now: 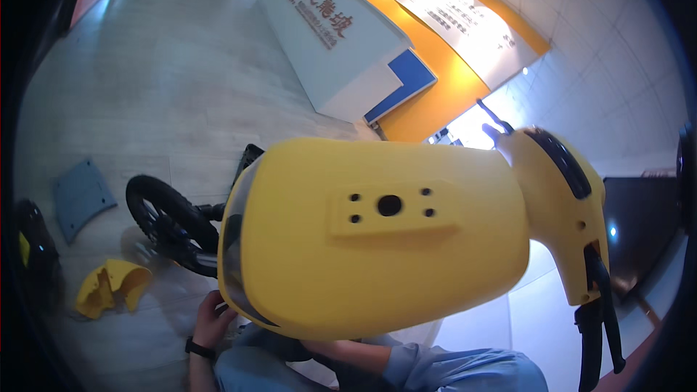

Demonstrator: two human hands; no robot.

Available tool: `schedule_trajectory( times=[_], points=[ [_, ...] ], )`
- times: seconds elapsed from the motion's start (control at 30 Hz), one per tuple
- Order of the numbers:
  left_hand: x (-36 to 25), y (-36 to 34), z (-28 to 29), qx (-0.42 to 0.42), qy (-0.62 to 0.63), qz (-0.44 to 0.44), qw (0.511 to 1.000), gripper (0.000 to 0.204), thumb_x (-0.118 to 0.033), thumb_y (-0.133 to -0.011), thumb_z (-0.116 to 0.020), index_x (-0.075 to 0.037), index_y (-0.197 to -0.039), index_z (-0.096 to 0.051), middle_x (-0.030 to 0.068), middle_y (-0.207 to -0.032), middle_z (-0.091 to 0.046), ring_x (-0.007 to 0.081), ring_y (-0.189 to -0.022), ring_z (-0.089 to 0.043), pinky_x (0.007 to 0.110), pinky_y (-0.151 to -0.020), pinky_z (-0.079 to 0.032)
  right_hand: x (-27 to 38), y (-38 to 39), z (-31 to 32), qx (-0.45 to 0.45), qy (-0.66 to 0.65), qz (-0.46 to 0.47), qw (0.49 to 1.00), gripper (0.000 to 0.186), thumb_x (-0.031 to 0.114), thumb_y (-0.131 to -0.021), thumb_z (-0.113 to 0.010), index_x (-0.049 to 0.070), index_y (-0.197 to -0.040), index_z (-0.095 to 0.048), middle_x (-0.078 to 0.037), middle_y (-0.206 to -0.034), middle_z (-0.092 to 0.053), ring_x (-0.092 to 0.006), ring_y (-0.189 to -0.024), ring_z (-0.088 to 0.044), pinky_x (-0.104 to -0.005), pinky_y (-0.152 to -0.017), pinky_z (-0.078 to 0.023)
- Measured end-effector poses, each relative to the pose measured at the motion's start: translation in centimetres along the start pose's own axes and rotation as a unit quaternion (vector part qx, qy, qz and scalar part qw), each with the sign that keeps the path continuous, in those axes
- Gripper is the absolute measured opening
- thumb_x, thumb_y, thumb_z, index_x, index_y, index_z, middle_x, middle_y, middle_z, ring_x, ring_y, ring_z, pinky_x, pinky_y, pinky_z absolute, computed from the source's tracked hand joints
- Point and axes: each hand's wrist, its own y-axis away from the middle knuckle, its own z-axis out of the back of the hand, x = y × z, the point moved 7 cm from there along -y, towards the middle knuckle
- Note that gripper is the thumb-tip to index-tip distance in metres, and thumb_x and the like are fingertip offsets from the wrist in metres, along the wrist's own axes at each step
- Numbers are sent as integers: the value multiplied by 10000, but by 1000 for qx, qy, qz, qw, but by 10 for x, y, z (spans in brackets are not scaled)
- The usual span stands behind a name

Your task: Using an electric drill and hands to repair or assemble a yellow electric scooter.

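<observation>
At the near edge, the person's light blue clothing (465,372) spreads across the middle, and the bare right forearm (352,352) runs leftward from its sleeve beneath a large yellow scooter body shell (377,261); the right hand is hidden there, so I cannot tell what it grips. The left hand (212,312), with a black wristband (200,349) below it, is raised at the shell's near left corner, fingers bent, partly covered by the shell's edge; I cannot tell whether they close on anything. The shell fills the centre of the scene, its rounded broad face toward the viewer, with a raised oblong panel carrying one large round hole between four small ones, and a glossy dark strip along its left end. At the near right, a black handlebar grip (592,345) and a black lever (606,312) beside it hang from the yellow handlebar cover (541,181), which adjoins the shell's right end. Left of the shell sits a black-tyred wheel (161,207). On the floor farther left lie a curved yellow cover piece (112,287) and, just beyond it, a grey-blue panel (83,199). Far off, past the shell, stand a white counter (348,72) with lettering and a blue corner, and an orange wall (428,94) behind it.
</observation>
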Motion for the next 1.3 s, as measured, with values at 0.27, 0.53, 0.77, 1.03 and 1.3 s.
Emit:
schedule_trajectory(
  times=[0.27, 0.53, 0.77, 1.03, 1.3],
  points=[
    [-96, -10, -46, -77, 221, -14, 972, 401, -362, -1021, -462, -48, -1227, -605, 61, -1162, -656, 169, -1082, -607, 333, -950, -456, -20, 15, 70, 24, -51, 18, 998, 283, 144, -946, -605, 36, -1207, -595, -104, -1135, -633, -229, -1023, -596, -363, -850, -507],
    [-92, 0, -51, -311, 151, 15, 938, 479, -569, -897, -550, -207, -1207, -602, -47, -1087, -635, 104, -949, -576, 290, -668, -411, -19, 71, 242, -479, -90, 143, 861, 474, 204, -928, -552, 15, -1319, -364, -165, -1328, -404, -267, -1253, -401, -420, -1021, -366],
    [-97, -7, -57, -362, 214, -35, 906, 277, -421, -889, -611, -156, -811, -591, -37, -651, -509, 136, -539, -491, 287, -470, -320, 77, 67, 304, -380, 142, 290, 867, 663, 364, -931, -604, -60, -1396, -394, -246, -1392, -407, -362, -1339, -377, -462, -1093, -322],
    [-87, 0, -36, -340, 147, -60, 927, 333, -358, -912, -610, -65, -1059, -669, 38, -989, -671, 182, -926, -626, 312, -806, -472, 74, 64, 321, -207, 204, 153, 945, 626, 286, -861, -676, 112, -1424, -465, -98, -1458, -463, -349, -1346, -394, -438, -1121, -307],
    [-99, 2, -54, -287, 141, -89, 943, 299, -446, -940, -551, -168, -965, -658, -33, -865, -652, 132, -868, -583, 338, -817, -398, 40, 69, 307, -342, 246, -4, 907, 731, 710, -740, -616, 145, -1200, -668, -55, -964, -726, -314, -828, -677, -430, -743, -521]
  ],
)
